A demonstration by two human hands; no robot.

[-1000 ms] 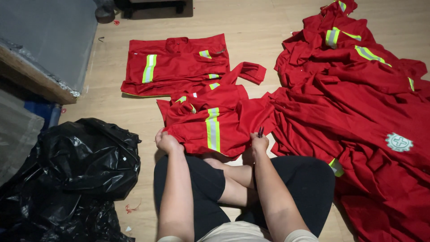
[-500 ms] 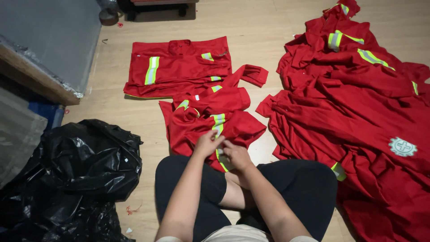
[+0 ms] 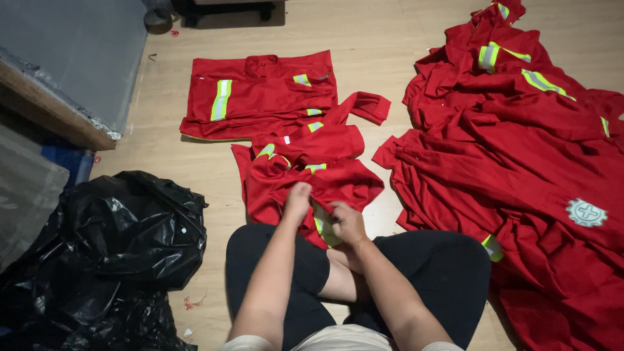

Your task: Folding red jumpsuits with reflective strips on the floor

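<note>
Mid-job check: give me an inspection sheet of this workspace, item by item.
Surface: pale wood floor, person seated cross-legged on it.
Job's things: crumpled red garment with reflective stripes, lying in front of the knees.
Clutter: folded red garment flat behind it; big red pile to the right; black bag to the left.
Grips: left hand and right hand both pinch the near edge of the crumpled garment.
Cables: nothing seen.
Surroundings: grey board at upper left; dark tape roll and dark furniture base at the top edge.
</note>
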